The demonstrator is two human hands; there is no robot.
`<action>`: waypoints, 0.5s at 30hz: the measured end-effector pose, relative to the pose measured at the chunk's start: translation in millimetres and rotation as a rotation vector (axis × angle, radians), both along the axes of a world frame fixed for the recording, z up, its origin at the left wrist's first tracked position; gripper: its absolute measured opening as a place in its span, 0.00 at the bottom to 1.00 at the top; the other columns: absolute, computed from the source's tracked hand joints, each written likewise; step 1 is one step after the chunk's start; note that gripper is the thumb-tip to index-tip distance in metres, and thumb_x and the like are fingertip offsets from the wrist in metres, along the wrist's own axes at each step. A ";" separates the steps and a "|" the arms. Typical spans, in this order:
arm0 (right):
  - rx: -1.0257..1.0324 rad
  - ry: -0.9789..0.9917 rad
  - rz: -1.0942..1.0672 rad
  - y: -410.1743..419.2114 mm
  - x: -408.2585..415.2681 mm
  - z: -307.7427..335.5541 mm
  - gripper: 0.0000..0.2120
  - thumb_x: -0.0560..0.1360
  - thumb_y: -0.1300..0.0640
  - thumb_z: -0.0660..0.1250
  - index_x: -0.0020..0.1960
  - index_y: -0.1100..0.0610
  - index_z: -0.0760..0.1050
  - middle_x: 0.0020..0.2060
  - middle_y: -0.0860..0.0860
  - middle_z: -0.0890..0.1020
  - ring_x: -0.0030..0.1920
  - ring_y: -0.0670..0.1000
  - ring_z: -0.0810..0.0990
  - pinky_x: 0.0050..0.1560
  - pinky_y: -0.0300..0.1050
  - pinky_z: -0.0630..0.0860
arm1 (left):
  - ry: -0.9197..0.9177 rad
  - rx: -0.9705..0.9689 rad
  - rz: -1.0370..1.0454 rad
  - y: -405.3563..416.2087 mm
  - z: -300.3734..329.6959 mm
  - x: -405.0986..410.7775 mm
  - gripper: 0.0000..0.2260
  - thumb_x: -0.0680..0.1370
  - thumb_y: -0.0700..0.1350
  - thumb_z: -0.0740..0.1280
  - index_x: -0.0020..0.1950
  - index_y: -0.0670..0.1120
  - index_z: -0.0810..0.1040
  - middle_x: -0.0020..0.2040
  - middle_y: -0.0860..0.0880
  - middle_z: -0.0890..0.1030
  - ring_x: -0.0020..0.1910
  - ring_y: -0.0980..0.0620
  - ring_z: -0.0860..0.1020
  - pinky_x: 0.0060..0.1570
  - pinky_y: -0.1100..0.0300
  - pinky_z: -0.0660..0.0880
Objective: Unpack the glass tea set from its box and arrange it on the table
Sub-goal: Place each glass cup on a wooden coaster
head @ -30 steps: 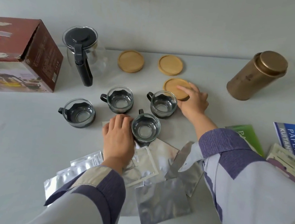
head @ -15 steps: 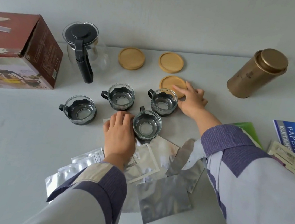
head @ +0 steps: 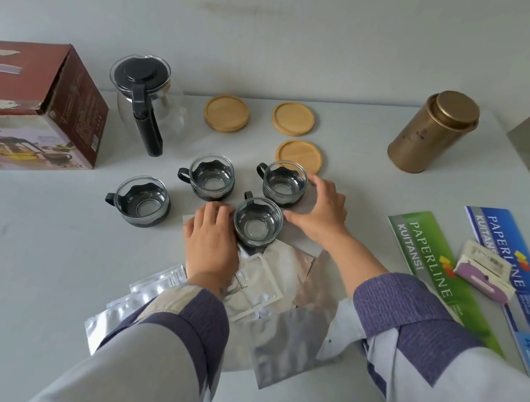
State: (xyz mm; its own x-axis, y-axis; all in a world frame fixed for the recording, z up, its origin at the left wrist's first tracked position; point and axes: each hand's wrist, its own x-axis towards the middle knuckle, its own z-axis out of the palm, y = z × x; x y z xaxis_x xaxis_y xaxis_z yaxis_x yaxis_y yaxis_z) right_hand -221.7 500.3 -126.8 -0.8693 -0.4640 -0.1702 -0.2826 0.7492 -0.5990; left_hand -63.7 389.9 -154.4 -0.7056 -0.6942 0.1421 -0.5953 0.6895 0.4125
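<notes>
Four glass cups in black holders stand on the white table: one at the left (head: 142,200), one in the middle (head: 212,176), one at the right (head: 284,183) and one nearest me (head: 257,221). My left hand (head: 211,244) lies flat on foil pouches, fingers against the near cup's left side. My right hand (head: 319,207) curves beside the right cup, fingertips touching its side, thumb toward the near cup. Three wooden coasters lie behind, the closest (head: 300,154) just behind the right cup. The glass teapot (head: 145,104) and the red box (head: 37,102) stand at the back left.
A gold tin (head: 433,134) stands at the back right. Green (head: 431,262) and blue (head: 507,261) receipt booklets and a purple packet (head: 483,275) lie at the right. Silver foil pouches (head: 291,336) spread under my wrists. The table's right edge runs past the tin.
My right hand left the nearest coaster and drew back to the right cup's side. The left hand stayed on the pouches.
</notes>
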 end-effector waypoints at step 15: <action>-0.092 -0.025 -0.127 -23.2 10.8 1.4 0.38 0.63 0.41 0.75 0.69 0.42 0.63 0.64 0.45 0.72 0.67 0.54 0.64 0.68 0.50 0.55 | 0.022 0.006 -0.002 -2.4 -3.8 0.7 0.11 0.77 0.40 0.59 0.58 0.46 0.74 0.57 0.47 0.75 0.57 0.45 0.71 0.59 0.51 0.63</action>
State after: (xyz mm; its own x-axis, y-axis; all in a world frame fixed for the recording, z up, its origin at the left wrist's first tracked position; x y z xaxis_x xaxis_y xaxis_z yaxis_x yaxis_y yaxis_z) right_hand -210.9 477.1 -125.4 -0.9181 -0.3650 -0.1546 -0.1731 0.7200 -0.6721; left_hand -63.0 387.5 -158.2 -0.7039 -0.6936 0.1532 -0.5845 0.6882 0.4298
